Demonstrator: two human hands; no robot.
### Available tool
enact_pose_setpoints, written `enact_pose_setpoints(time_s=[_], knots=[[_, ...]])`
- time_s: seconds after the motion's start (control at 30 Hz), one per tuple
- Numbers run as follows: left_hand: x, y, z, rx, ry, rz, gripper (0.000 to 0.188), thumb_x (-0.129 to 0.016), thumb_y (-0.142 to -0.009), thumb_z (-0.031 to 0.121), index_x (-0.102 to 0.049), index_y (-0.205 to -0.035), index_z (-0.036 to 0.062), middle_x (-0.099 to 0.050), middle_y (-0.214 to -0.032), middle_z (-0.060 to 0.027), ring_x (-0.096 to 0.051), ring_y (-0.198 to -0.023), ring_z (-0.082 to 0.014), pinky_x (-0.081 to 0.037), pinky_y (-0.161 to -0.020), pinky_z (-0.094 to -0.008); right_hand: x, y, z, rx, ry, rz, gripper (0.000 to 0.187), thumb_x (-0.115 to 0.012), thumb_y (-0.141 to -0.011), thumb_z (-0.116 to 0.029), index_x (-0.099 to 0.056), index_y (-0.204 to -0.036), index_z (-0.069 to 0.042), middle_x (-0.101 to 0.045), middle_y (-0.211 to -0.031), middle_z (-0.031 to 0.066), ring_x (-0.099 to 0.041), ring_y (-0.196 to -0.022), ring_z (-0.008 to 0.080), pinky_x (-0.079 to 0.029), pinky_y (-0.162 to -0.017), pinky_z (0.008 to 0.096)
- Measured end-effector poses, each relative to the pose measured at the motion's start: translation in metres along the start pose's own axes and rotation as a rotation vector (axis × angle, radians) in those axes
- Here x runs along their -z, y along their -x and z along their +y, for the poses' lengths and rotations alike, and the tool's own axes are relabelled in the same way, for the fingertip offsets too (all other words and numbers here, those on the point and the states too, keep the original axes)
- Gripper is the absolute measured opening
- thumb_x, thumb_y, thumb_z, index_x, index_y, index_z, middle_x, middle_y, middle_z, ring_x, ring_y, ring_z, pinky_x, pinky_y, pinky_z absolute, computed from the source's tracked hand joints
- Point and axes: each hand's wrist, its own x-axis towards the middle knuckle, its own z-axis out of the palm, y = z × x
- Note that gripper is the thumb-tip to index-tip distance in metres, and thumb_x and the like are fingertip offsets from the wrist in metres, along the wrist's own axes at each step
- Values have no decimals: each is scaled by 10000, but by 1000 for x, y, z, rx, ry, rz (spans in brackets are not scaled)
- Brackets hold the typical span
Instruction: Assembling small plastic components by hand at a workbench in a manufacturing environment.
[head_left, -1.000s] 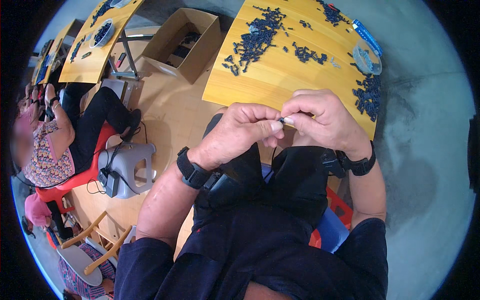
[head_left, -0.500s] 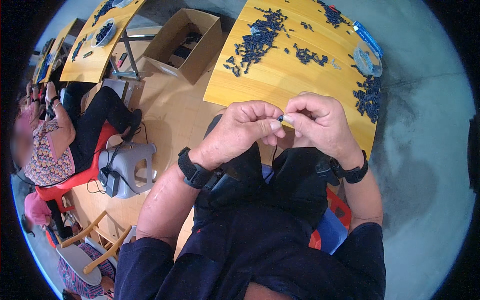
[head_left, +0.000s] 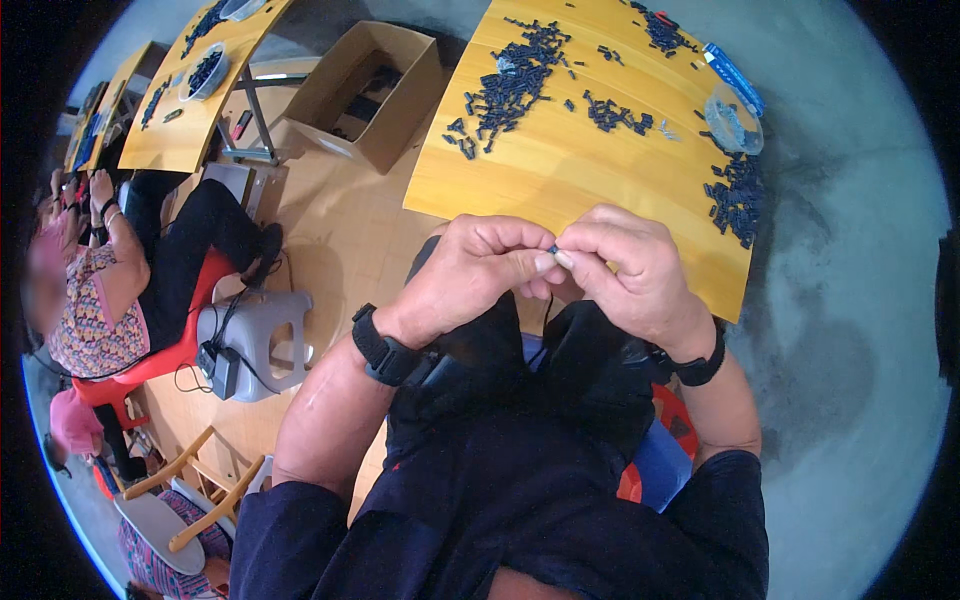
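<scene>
Over my lap, just off the near edge of the yellow wooden table [head_left: 590,170], both hands meet at the fingertips. My left hand [head_left: 475,265] pinches a tiny dark piece [head_left: 554,250] between thumb and forefinger. From the other side, my right hand [head_left: 635,268] has its thumb and forefinger closed at the same piece. Most of it is covered by the fingertips, so its exact kind cannot be made out. Small black parts lie on the table beyond: a large heap [head_left: 515,85], a smaller cluster [head_left: 617,115] and a pile [head_left: 735,195] at the right edge.
A clear plastic tub [head_left: 736,122] and a blue box [head_left: 735,78] stand at the table's right edge. Left of the table is an open cardboard box [head_left: 395,140] on the floor. Further left are a grey stool [head_left: 262,335] and a seated co-worker [head_left: 95,310].
Both hands have sunk slightly toward my lap, the right hand most plainly. Its fingers have tilted and drawn closer around the tiny dark piece, which shows less.
</scene>
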Motion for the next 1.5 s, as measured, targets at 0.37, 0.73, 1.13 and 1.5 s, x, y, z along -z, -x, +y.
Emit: enact_pose_setpoints(time_s=[0.37,0.73,1.13,1.5], knots=[[-3,3,3,25,-8,14,106,-587,-899,52,-654,-940,-20,-666,-813,-49,-621,-716,-102,-514,-675,-231,-7,8,-5,81,76,12,85,-613,-793,-8,-606,-875,-29,-561,-713,116,-578,-607,283,-472,-531,365],[-4,2,3,39,51,56,131,-569,-923,88,-628,-991,-7,-677,-854,-69,-644,-733,-122,-522,-681,-238,23,-9,120,-627,-145,306,134,-583,-869,-117,-625,-868,10,-591,-654,25,-559,-549,98,-451,-510,261],[3,-1,-8,80,-6,81,117,-562,-924,82,-632,-969,-1,-672,-852,-60,-628,-715,-107,-513,-681,-232,64,6,208,-740,601,342,133,-549,-812,-134,-648,-826,-46,-643,-803,208,-632,-780,372,-500,-681,435],[8,-4,-17,93,-44,117,90,-570,-914,61,-621,-949,-4,-659,-846,-62,-618,-719,-109,-514,-674,-233,106,15,250,-630,619,512,117,-559,-808,-108,-642,-834,-31,-644,-822,217,-626,-797,387,-495,-697,432]])
